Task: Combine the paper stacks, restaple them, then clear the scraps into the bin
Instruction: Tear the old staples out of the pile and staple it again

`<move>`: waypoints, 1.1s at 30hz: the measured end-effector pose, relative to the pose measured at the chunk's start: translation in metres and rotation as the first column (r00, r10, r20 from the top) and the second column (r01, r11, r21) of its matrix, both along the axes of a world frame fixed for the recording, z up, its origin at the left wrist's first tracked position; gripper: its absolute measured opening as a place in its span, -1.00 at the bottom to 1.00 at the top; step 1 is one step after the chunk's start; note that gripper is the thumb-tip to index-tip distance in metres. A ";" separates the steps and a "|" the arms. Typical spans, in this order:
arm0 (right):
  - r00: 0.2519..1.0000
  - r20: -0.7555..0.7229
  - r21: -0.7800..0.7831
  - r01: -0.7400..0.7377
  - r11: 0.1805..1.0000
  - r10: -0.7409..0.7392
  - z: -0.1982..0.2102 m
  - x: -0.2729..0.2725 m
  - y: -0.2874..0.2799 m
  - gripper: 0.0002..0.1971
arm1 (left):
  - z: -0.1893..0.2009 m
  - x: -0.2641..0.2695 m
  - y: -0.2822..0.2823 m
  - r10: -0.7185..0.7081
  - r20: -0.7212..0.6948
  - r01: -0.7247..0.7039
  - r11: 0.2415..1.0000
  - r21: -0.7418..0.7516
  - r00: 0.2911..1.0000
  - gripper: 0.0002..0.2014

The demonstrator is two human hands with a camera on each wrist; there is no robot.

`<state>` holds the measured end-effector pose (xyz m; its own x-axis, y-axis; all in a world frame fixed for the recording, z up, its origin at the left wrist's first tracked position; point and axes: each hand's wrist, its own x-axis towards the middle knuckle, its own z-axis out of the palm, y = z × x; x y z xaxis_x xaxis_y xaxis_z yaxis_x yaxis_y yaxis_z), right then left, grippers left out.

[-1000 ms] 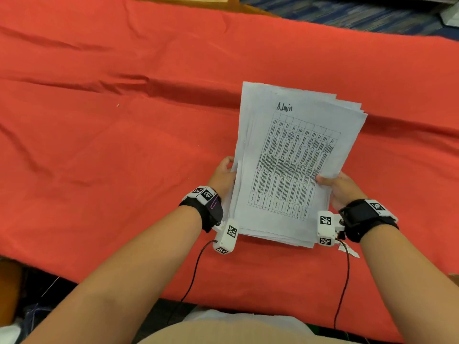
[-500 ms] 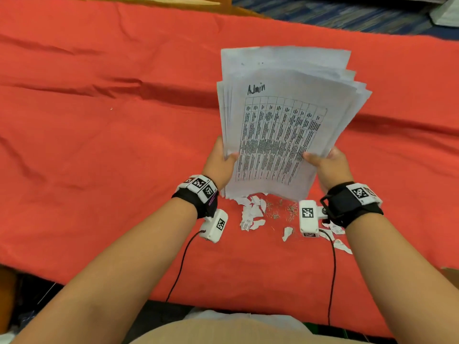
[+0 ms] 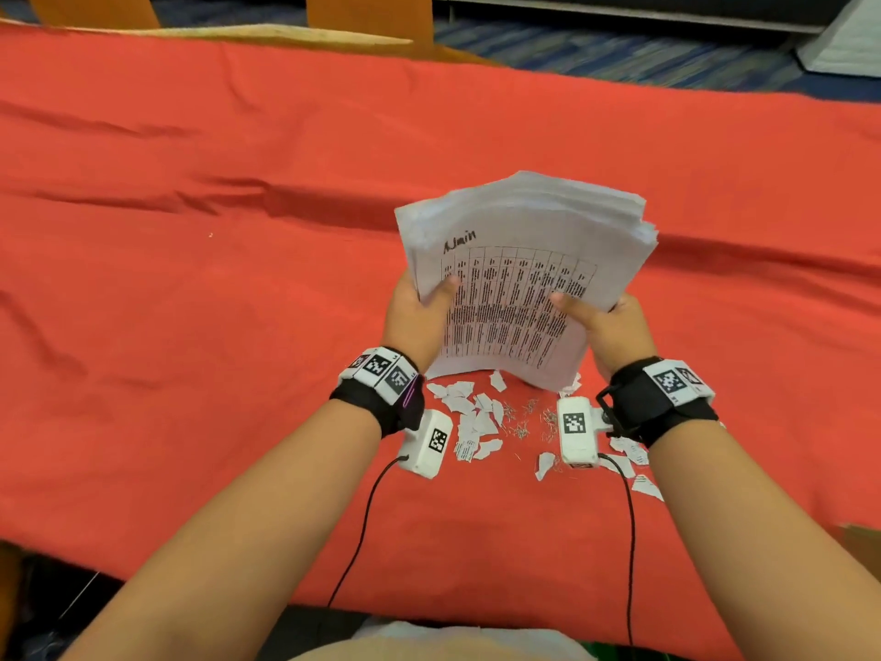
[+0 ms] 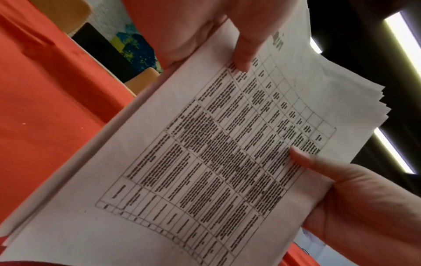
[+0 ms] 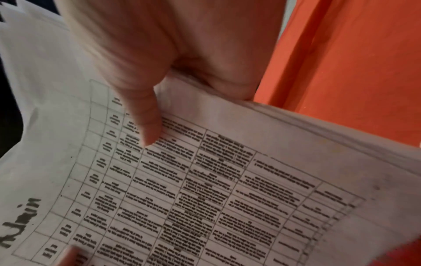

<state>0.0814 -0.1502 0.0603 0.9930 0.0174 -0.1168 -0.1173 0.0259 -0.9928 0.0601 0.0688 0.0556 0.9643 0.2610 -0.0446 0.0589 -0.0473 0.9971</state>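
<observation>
A thick paper stack with a printed table and a handwritten word on its top sheet is held nearly upright, its bottom edge close to the red cloth. My left hand grips its left side, thumb on the front sheet. My right hand grips its right side the same way. Both wrist views show the paper stack with a thumb pressed on the table print. Torn paper scraps and loose staples lie on the cloth just below the stack, between my wrists.
A red tablecloth with long creases covers the whole table. More scraps lie right of my right wrist. Orange chair backs and patterned carpet show beyond the far edge. No stapler or bin is in view.
The stack went from lying tilted low over the cloth to upright, uncovering the scraps and staples. It has since dropped back toward the cloth and its sheets are more even.
</observation>
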 end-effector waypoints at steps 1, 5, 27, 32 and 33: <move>1.000 0.011 0.000 -0.004 1.000 0.004 0.003 -0.001 -0.003 -0.70 | 0.003 0.000 0.002 0.000 0.021 0.000 1.000 -0.018 1.000 -0.64; 0.998 0.024 0.015 -0.051 0.999 0.051 0.014 -0.004 -0.010 -0.58 | 0.010 -0.002 0.004 -0.039 0.072 0.044 0.996 -0.079 0.997 -0.53; 0.976 -0.193 0.224 0.147 0.963 -0.104 -0.028 -0.015 -0.052 -0.39 | 0.044 0.026 0.035 0.274 0.004 -0.231 0.818 -0.527 0.962 -0.65; 0.961 -0.276 0.495 0.175 0.851 -0.038 -0.022 -0.017 -0.038 -0.75 | 0.029 0.016 0.021 0.108 -0.150 -0.181 0.721 -0.669 0.983 -0.32; 0.959 -0.283 0.499 0.169 0.850 -0.024 -0.021 -0.016 -0.038 -0.78 | 0.026 0.013 0.017 0.075 -0.161 -0.167 0.697 -0.697 0.984 -0.37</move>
